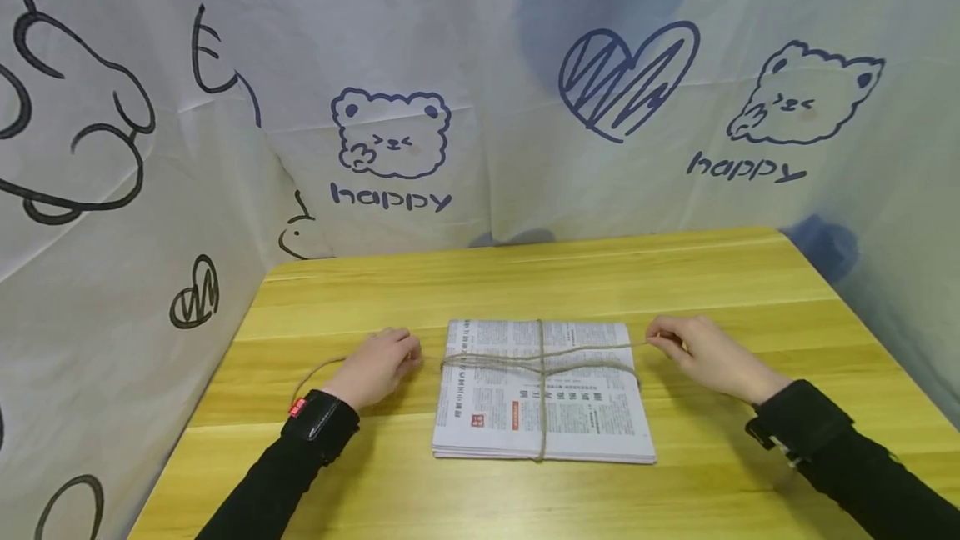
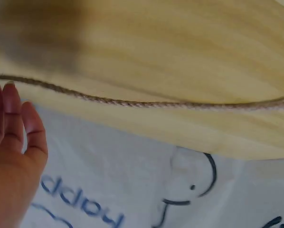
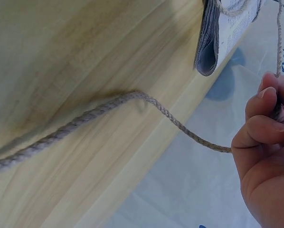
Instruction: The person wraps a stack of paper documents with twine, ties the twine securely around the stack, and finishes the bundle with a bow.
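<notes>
A folded stack of newspapers (image 1: 480, 415) lies on the table, with brown twine (image 1: 542, 415) crossing it both ways. To its left, my left hand (image 1: 378, 365) pinches one length of the twine, and a tail of it curves away behind the wrist. The fingertips (image 2: 10, 90) meet the twine (image 2: 132, 103) in the left wrist view, where the thumb is out of sight. Right of the stack, my right hand (image 1: 701, 352) pinches the other length, drawn out over the papers. In the right wrist view its curled fingers (image 3: 260, 107) hold the twine, and a loose tail (image 3: 180, 124) hangs down to the table.
The wooden table (image 1: 375, 490) has its far edge close to a white cloth (image 1: 480, 15) printed with bears and hearts. More cloth hangs along the left and right sides. Both wrists wear black bands (image 1: 802, 419).
</notes>
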{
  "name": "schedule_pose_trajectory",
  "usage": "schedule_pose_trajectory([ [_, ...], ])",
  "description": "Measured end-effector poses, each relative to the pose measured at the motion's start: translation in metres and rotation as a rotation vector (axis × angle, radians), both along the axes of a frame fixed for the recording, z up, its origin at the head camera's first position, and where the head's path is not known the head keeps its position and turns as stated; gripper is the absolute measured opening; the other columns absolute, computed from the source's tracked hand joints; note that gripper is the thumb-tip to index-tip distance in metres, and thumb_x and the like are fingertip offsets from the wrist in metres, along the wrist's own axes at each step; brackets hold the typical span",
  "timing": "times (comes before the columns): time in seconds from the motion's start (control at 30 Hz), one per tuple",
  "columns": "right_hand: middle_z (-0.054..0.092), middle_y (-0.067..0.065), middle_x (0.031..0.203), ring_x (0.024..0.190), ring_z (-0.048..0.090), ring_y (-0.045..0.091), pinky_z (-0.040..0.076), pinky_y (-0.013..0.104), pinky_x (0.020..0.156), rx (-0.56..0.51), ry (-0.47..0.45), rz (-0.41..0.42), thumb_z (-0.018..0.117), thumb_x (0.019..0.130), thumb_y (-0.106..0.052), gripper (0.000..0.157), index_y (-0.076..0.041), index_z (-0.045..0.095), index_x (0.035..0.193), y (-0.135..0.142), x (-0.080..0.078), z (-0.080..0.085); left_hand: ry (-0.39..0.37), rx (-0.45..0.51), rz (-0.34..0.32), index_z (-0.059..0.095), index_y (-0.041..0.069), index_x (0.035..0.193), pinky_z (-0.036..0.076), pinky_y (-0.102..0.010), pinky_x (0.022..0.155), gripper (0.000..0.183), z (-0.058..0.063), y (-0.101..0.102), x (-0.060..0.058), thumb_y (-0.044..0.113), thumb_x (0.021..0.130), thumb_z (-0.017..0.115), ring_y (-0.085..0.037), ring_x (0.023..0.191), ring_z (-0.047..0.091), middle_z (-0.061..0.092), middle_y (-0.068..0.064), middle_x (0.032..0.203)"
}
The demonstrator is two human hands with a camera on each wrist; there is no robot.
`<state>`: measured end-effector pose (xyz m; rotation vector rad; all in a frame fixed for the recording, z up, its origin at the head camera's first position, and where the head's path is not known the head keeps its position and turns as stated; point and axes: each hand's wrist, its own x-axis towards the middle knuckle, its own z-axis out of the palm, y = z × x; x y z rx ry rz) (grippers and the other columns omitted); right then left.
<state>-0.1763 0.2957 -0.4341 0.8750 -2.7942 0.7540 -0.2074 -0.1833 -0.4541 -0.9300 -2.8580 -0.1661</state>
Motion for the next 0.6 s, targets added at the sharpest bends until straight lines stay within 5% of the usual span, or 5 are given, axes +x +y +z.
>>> schedule_pose_trajectory([
  [0.27, 0.061, -0.003, 0.082, 0.059, 0.041, 0.006, 0.037, 0.026, 0.056, 0.008, -0.008, -0.016, 0.057, 0.095, -0.009, 0.009, -0.013, 0.064, 0.098, 0.001, 0.002, -0.001, 0.13, 0.075, 0.108, 0.062, 0.011, 0.087, 0.049, -0.039, 0.065, 0.007, 0.048, -0.026, -0.015, 0.016, 0.09, 0.065, -0.019, 0.072, 0.057, 0.061, -0.001, 0.08],
  [0.6, 0.064, 0.002, 0.086, 0.064, 0.048, 0.004, 0.043, 0.028, 0.059, 0.055, -0.014, 0.012, 0.059, 0.092, -0.004, 0.01, -0.008, 0.065, 0.099, 0.002, -0.001, -0.002, 0.033, -0.007, 0.266, 0.062, 0.004, 0.087, 0.042, -0.038, 0.056, 0.011, 0.081, -0.086, -0.011, 0.012, 0.093, 0.06, -0.02, 0.059, 0.052, 0.058, -0.005, 0.071],
])
